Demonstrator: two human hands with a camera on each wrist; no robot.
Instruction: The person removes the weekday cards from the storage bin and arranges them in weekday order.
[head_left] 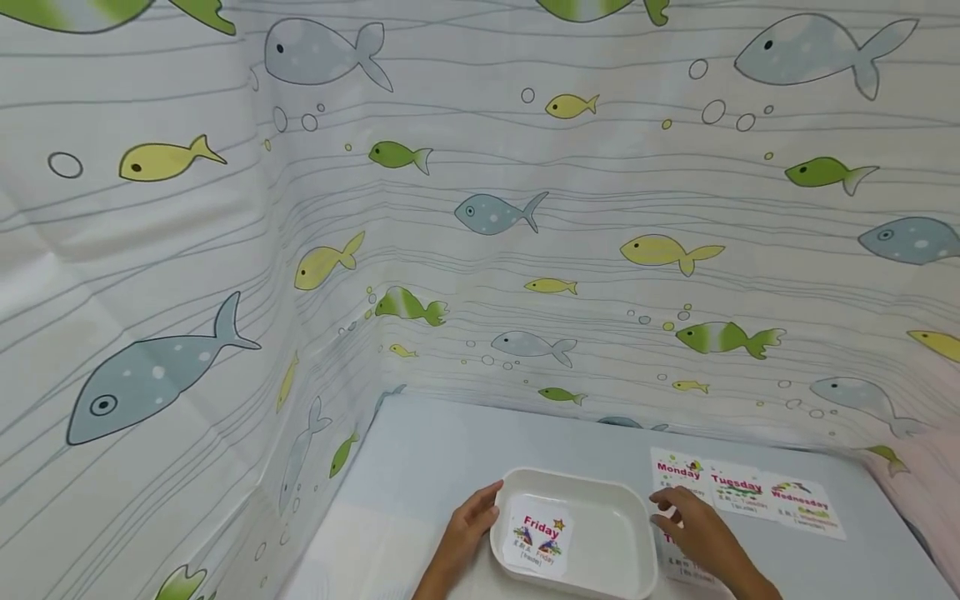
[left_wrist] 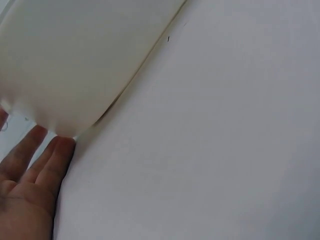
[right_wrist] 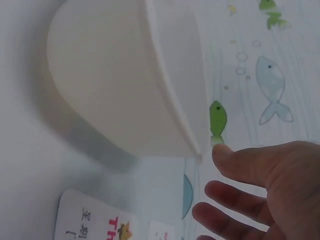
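A white plastic tray (head_left: 607, 533) with rounded corners stands on the table, and a Friday card (head_left: 536, 542) lies flat inside its left half. My left hand (head_left: 467, 529) is at the tray's left side; in the left wrist view the fingertips (left_wrist: 65, 142) touch the outer wall, fingers fairly straight. Just off the right rim hovers my right hand (head_left: 701, 533), thumb and fingers apart and loosely bent, with nothing between them. Beneath it lies a card starting "Th" (right_wrist: 102, 220), partly hidden by the hand in the head view.
Right of the tray, a Monday card (head_left: 678, 475), a Tuesday card (head_left: 738, 487) and a Wednesday card (head_left: 806, 504) lie in a row on the pale table (head_left: 450, 433). Fish-printed sheeting (head_left: 480, 275) rises behind and at the left. Something pink (head_left: 933, 475) hangs at the right edge.
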